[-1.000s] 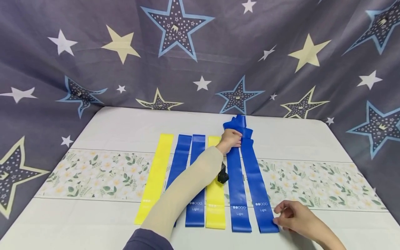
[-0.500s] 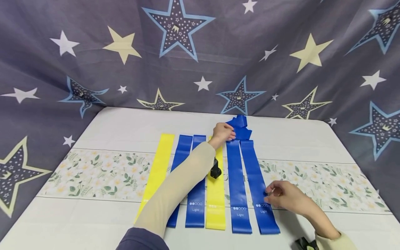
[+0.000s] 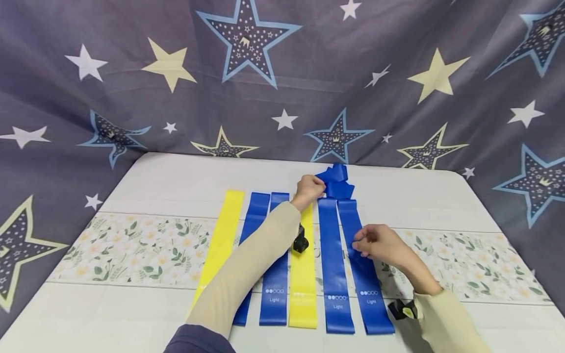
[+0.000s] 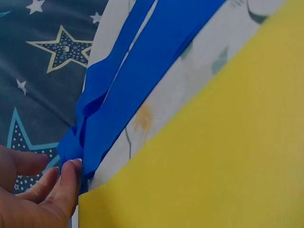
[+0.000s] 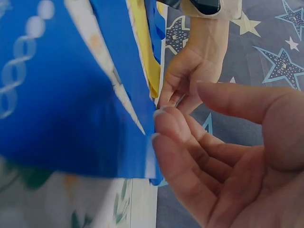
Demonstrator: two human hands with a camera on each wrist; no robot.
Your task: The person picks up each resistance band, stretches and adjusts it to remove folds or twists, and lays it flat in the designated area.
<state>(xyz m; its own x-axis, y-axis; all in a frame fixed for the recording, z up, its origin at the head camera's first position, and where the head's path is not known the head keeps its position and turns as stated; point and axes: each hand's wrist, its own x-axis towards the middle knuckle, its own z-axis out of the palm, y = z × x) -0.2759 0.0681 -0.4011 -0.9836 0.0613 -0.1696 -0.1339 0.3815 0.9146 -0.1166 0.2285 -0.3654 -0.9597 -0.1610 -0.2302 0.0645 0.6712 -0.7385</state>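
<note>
At the back, my left hand is at the left side of a crumpled pile of blue resistance bands. In the left wrist view its thumb stands apart from loosely bent fingers, whose tips are right at the blue material. My right hand is over the rightmost flat blue band, fingers loosely curved with nothing between them. Beside that band lies another flat blue band, printed "Light". A yellow band comes further left, partly hidden by my left forearm.
More flat bands lie leftward: a blue one, another blue one and a yellow one. A floral strip crosses the white table. Behind stands a grey curtain with stars.
My left hand has moved left, from over the blue pile to its side. The right hand has travelled up and left from the near end of the rightmost blue band to its middle.
</note>
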